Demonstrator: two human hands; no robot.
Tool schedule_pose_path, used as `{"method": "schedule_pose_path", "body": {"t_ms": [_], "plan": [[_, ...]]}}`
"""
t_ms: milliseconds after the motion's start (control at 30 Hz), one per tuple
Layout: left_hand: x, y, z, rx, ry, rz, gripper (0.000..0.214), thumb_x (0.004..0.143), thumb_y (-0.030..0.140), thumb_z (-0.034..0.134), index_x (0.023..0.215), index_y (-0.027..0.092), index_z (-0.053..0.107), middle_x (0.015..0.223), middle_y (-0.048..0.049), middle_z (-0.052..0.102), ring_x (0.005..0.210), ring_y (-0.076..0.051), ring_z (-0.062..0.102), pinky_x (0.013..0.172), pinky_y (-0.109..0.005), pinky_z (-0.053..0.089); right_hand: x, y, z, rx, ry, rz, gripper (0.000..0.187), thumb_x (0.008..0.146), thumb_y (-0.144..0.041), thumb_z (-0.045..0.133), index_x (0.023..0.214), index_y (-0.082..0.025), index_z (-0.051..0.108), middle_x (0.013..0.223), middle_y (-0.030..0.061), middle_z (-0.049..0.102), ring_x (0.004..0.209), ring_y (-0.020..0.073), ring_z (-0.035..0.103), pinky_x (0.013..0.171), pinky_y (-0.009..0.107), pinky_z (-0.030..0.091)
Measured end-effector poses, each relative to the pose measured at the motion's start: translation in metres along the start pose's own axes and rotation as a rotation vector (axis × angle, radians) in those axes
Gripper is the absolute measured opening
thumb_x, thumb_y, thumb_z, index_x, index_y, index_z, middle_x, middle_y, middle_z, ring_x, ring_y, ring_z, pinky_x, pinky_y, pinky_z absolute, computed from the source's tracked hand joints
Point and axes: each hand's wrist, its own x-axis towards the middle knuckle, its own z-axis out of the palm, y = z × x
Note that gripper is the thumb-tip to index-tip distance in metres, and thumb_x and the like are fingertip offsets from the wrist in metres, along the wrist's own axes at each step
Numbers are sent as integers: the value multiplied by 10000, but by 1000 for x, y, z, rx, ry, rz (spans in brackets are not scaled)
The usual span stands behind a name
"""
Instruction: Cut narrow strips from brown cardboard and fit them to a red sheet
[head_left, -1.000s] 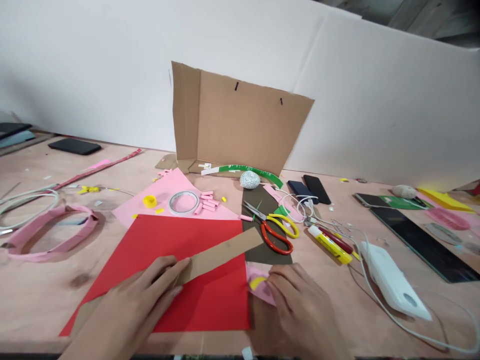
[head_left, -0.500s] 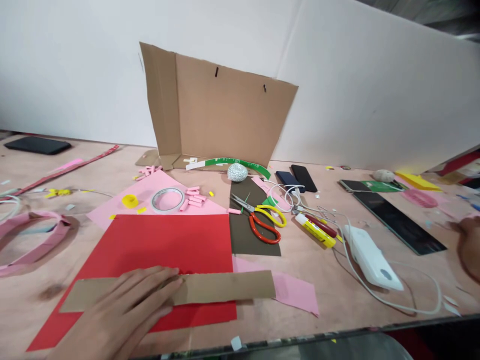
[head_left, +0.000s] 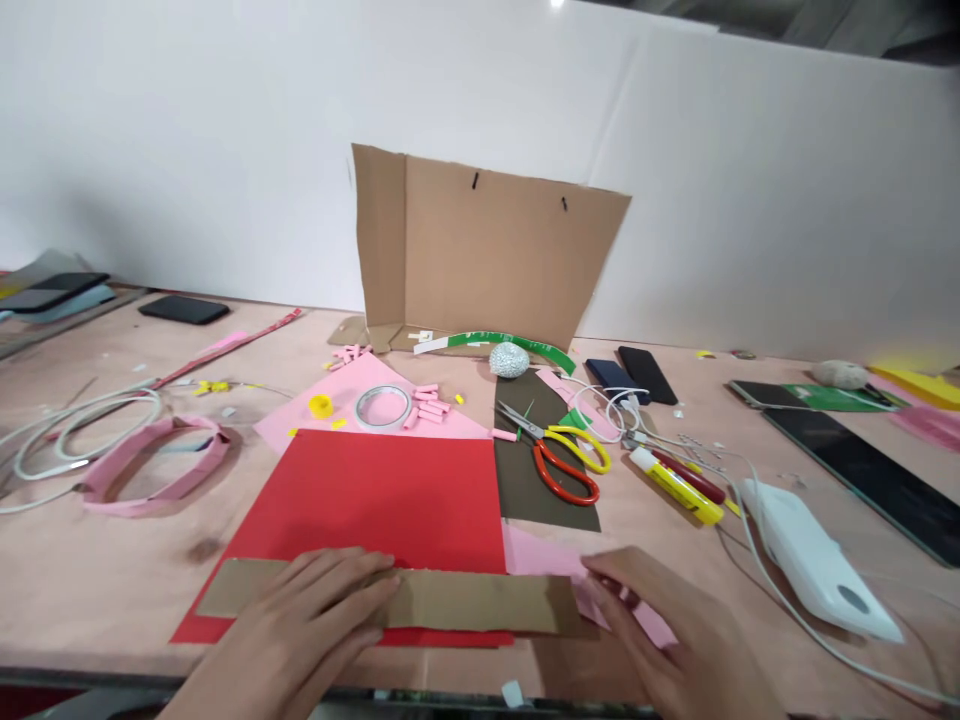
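My left hand (head_left: 307, 620) lies with its fingers stretched out over a brown cardboard strip (head_left: 480, 602), pressing it flat on a sheet of red paper (head_left: 397, 495). The strip runs along the sheet's near edge, and its right end sticks out past the red. Just beyond that end is my right hand (head_left: 679, 625), thumb and fingers apart, over a piece of pink paper (head_left: 540, 553). Whether its fingertips touch the pink paper I cannot tell. Scissors (head_left: 551, 450) with one red and one yellow handle rest on a dark sheet (head_left: 525, 495) behind.
A tape roll (head_left: 383, 407) and rolled pink paper pieces (head_left: 429, 405) lie behind the red sheet. A folded cardboard panel (head_left: 495, 250) stands at the back. Rightward are a glue stick (head_left: 679, 487), a white power strip (head_left: 821, 565) and cables; leftward, a pink paper ring (head_left: 154, 465).
My right hand has come in from the far right to the strip's right end. The left hand stays on the strip. The view has shifted, so things appear further right.
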Motion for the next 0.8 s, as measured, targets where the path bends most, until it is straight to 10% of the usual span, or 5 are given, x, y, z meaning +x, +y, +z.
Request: {"method": "schedule_pose_path", "body": {"t_ms": [200,300,567,800], "plan": [[3,9,-6,-67,-41,-6,324,1045,324,534,1348,318,650,1323,4,742,1165,-189,712,1013,-263,557,34,-15,27,-134,-34,-412,375,935,-394,698,1288,-268,676,1278,79,750,1106,259,736,882,342,637],[9,21,-19,-125,-159,-52,328,1026,231,555,1334,296,647,1333,-18,729,1200,-203,684,1042,-304,557,30,-7,39,-141,-60,-547,310,962,-378,659,1254,-280,698,1152,56,799,977,239,761,815,332,627],[6,32,-34,-225,-157,-136,270,1037,266,542,1281,251,658,1273,-36,741,1138,-208,695,1058,-345,559,36,-22,88,7,-1,-456,229,974,-438,645,1107,-309,780,1044,88,799,994,249,735,830,340,608],[-4,29,-34,-244,-153,-150,334,1027,190,528,1335,263,636,1315,-27,724,1218,-180,674,1154,-322,499,32,-25,86,-15,-35,-498,199,966,-382,662,1120,-307,764,1056,92,803,940,241,753,799,324,619]]}}
